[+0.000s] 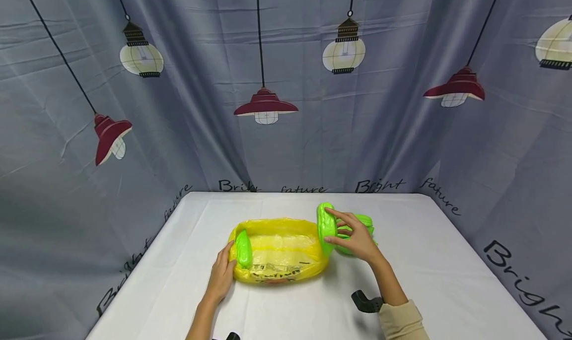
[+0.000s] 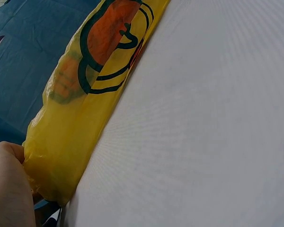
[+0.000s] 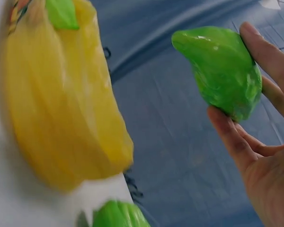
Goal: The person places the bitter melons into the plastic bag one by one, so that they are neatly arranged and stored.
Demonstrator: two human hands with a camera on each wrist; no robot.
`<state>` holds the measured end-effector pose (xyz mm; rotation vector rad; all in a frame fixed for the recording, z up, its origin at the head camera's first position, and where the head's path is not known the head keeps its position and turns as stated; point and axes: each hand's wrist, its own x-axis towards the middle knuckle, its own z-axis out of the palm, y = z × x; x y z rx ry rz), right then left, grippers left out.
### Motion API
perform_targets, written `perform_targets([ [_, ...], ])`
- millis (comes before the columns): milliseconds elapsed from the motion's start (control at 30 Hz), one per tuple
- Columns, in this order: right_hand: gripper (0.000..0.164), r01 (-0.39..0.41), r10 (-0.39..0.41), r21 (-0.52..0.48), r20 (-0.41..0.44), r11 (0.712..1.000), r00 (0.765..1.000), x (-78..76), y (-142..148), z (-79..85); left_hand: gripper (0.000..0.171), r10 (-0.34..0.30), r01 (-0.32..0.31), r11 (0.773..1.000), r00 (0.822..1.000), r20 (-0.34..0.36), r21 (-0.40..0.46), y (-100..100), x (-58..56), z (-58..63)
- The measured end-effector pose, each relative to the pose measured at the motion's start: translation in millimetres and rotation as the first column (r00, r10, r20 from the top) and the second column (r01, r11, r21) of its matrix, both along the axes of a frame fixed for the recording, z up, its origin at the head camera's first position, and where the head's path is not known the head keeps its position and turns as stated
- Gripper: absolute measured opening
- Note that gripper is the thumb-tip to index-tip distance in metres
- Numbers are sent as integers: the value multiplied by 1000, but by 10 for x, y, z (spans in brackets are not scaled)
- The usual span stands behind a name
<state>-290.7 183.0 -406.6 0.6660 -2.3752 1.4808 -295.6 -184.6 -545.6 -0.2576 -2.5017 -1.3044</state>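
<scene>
The right hand (image 1: pixel 357 237) clamps a bumpy green object (image 1: pixel 326 226) between the thumb on one side and fingertips on the other; the object juts out past the fingertips, away from the palm, with its tapered end free. It is held up off the table (image 1: pixel 447 280), near the right end of an open yellow bag (image 1: pixel 281 225) but apart from it in the right wrist view. The left hand (image 1: pixel 221 273) touches the bag's left end; its fingertips are partly hidden, so I cannot tell whether they pinch the plastic. Another green piece (image 1: pixel 244 249) lies inside, against that end. More green objects (image 1: pixel 365 224) lie toward the table's right edge, partly behind the right hand. The bag's near side bears dark print too small to read, plus an orange and dark-green figure. Along the table's far edge, the curtain (image 1: pixel 295 146) reads "Bright" and "fature".
</scene>
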Motion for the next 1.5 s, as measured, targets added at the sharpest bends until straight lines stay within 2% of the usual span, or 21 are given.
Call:
perform_targets([
  [133,68,-6,6,-21,13,1000,1000,-58,-207,20,51,3,-3,1000,1000,0,1,-7,19,-14],
  [333,66,-56,57,-59,15,997,998,-132,-491,-4,51,4,-5,1000,1000,-27,-5,-12,13,-37],
  [600,67,-103,107,-111,34,989,994,-180,-866,-128,51,6,-6,1000,1000,-18,-15,-23,0,-42],
  [667,67,-108,113,-111,37,988,993,-197,-946,-180,51,8,-8,1000,1000,-12,-16,-29,4,-43],
  [800,68,-114,121,-109,65,988,991,-351,-1080,-418,51,7,-7,1000,1000,-2,-14,-36,9,-38],
  [900,69,-132,142,-96,110,987,984,-478,-1153,-613,51,11,-11,1000,1000,-5,-13,-33,1,-43],
  [1000,68,-150,156,-49,162,987,974,-516,-1200,-714,51,14,-14,1000,1000,-8,0,-16,-12,-54],
  [1233,66,-159,139,60,252,985,958,-547,-1280,-891,51,9,-9,1000,1000,8,16,-6,-20,-71],
  [1500,65,-190,171,37,300,981,938,-559,-1343,-968,51,7,-7,1000,1000,-11,1,-32,-15,-62],
])
